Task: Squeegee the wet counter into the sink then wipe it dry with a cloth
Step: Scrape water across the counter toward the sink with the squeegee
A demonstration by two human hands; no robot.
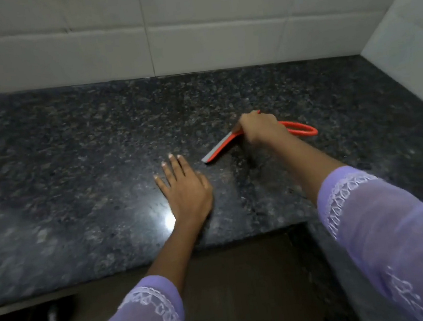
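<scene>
- Head view: your right hand [257,128] grips the orange loop-handled squeegee with its grey rubber blade [232,141] near the right back part of the dark speckled granite surface [70,151], blade edge down, likely so it can drag water.
- Your left hand [184,187] rests flat with fingers spread, near the front edge, probably bracing you.
- No sink or cloth is in sight.

White wall tiles [110,39] with thin grout lines fill the top of the frame and turn a corner at the upper right. Along the bottom lies a brown floor [246,276]. At the lower left, a dark sandal [50,320] rests on it.
</scene>
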